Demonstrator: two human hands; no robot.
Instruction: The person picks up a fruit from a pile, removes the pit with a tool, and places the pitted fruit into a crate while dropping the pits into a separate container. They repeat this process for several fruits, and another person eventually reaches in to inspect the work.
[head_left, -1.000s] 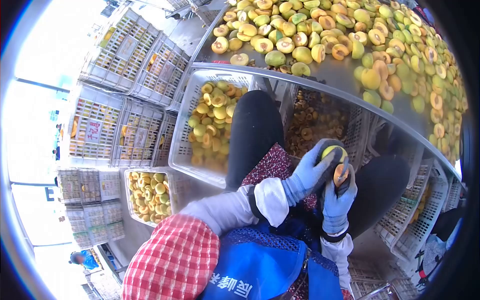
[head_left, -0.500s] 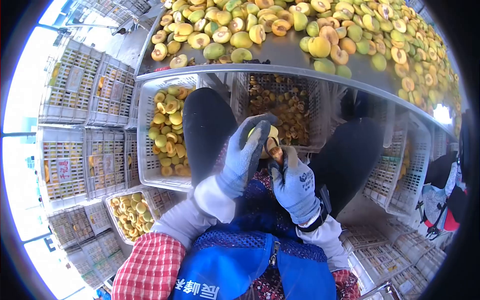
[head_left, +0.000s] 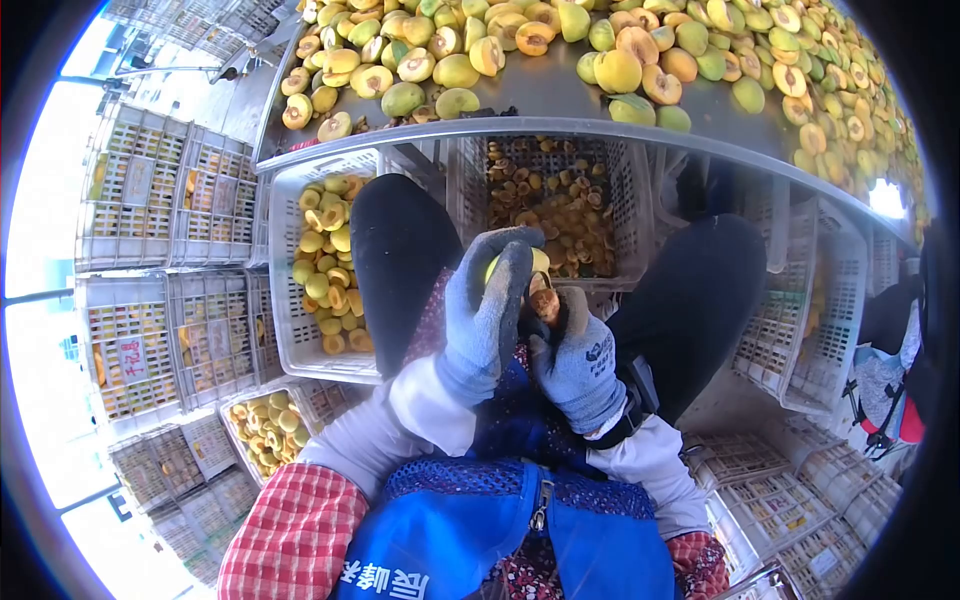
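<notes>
My left hand (head_left: 485,315), in a blue-grey knit glove with dark fingertips, is closed around a yellow-green peach (head_left: 540,262), mostly hidden by the fingers. Against its near right side, my right hand (head_left: 585,365), gloved the same way, grips a small pitting tool (head_left: 544,303) with a brown end and what looks like a thin curved blade. Both hands meet above my lap, between my knees. Just beyond them stands a crate (head_left: 628,215) with brownish pits and scraps in it.
A metal table (head_left: 560,92) heaped with halved peaches (head_left: 415,65) crosses the far side. Left of my knee is a white crate (head_left: 285,290) of peach halves. Stacked crates (head_left: 130,350) line the left, and more crates (head_left: 790,320) stand right.
Both hands stay together at the peach, with the right hand and tool shifted slightly. The whole view has moved a little, so the table's fruit appears farther left and higher.
</notes>
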